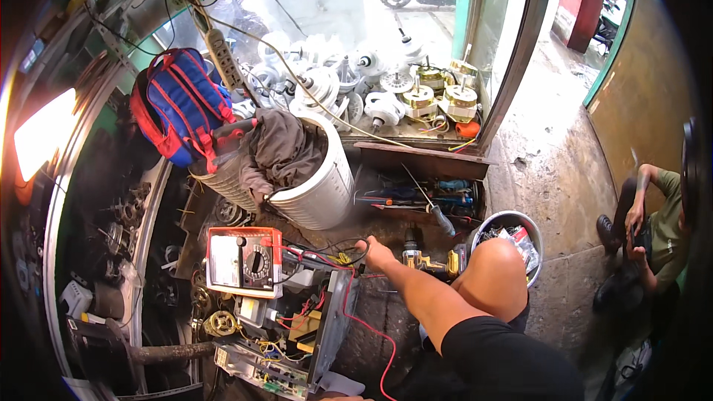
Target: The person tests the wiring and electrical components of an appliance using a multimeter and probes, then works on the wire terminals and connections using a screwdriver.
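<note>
My right hand [377,254] reaches out from the lower right, its fingers pinched on a thin black test lead [343,243]. Left of it, an analog multimeter [256,261] with a round dial rests on top of an opened electrical device [330,338]. Inside that casing show wires, a yellow-wrapped transformer [306,331] and circuit boards. A red test lead [365,321] runs from near the meter down to the lower edge. At that edge lies a sliver of skin [345,399], perhaps my left hand; its fingers are hidden.
A cordless drill [425,261] lies by my knee, beside a metal bucket [536,234] of parts. Beyond are a toolbox [486,193] with a screwdriver [441,219], a white bin [330,186] with dark cloth, a backpack [182,104] and fan motors [420,100]. A person [661,215] sits at right.
</note>
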`<state>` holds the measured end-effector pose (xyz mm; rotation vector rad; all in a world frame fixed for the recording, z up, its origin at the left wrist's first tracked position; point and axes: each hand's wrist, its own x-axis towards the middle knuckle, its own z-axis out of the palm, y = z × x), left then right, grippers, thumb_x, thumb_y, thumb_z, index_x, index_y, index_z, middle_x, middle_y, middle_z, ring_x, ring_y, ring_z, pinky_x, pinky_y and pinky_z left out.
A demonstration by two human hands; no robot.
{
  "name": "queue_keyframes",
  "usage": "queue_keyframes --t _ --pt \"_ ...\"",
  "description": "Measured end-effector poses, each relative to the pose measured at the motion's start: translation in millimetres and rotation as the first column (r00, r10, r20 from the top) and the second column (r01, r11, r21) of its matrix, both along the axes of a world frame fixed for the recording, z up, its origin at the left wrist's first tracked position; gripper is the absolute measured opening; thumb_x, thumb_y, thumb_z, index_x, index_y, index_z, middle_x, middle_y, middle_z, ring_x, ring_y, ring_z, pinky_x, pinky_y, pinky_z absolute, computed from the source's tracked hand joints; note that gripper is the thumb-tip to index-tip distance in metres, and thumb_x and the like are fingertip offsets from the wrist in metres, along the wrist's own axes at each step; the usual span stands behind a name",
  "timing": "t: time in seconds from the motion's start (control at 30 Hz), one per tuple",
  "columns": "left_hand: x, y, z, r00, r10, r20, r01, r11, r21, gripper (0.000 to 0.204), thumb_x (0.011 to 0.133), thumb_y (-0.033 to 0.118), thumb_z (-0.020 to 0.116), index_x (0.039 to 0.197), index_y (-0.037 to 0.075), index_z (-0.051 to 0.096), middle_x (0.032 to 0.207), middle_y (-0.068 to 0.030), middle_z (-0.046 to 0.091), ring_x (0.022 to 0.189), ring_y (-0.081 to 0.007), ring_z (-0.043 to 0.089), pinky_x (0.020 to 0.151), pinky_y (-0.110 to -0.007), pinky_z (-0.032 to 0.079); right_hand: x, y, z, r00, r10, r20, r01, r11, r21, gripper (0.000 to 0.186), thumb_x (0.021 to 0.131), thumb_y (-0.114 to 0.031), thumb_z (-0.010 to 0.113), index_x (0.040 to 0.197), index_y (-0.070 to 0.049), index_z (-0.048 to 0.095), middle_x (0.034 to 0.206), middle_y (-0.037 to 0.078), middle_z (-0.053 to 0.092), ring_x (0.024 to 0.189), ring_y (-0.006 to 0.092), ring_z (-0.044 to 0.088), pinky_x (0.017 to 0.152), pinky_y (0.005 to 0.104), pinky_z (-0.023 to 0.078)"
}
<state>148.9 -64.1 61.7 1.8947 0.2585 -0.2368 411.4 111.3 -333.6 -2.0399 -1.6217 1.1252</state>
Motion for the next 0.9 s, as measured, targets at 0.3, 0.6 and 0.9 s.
queue_keyframes --t 0.3,0.6,0.9 --pt "0 11 -7 0.999 -0.03 -0.046 0.03 1.0 0.004 0.03 0.101 0.024 0.059 0.12 0.004 0.071 0.109 -0.0177 0.066 0.102 -0.0393 0.064 0.089 -0.047 0.052 6 53 -126 0.915 0.387 -0.112 -0.363 0.912 0.191 0.058 0.091 -0.022 0.072 0.148 -0.02 0.06 0.124 0.019 0.073 0.119 0.0361 0.07 0.099 0.0453 0.057" --pt "-2 5 -12 0.998 0.0 -0.06 0.007 0.994 0.112 0.023 0.1 0.019 0.06 0.113 0.003 0.069 0.103 -0.0169 0.065 0.098 -0.0384 0.066 0.082 -0.047 0.053 36 62 -127 0.933 0.352 -0.074 -0.328 0.917 0.228 0.025 0.093 -0.027 0.069 0.112 -0.01 0.072 0.105 0.019 0.075 0.104 0.0398 0.072 0.086 0.0503 0.058" --pt "-8 -7 8 0.978 0.182 0.102 -0.205 0.928 0.312 0.015 0.096 0.013 0.063 0.109 0.009 0.071 0.098 -0.0132 0.063 0.088 -0.0359 0.066 0.075 -0.048 0.053 121 106 104 0.985 0.15 -0.09 -0.165 0.966 -0.199 0.035 0.102 -0.029 0.066 0.125 -0.003 0.058 0.097 0.016 0.078 0.08 0.0248 0.08 0.068 0.0408 0.064"
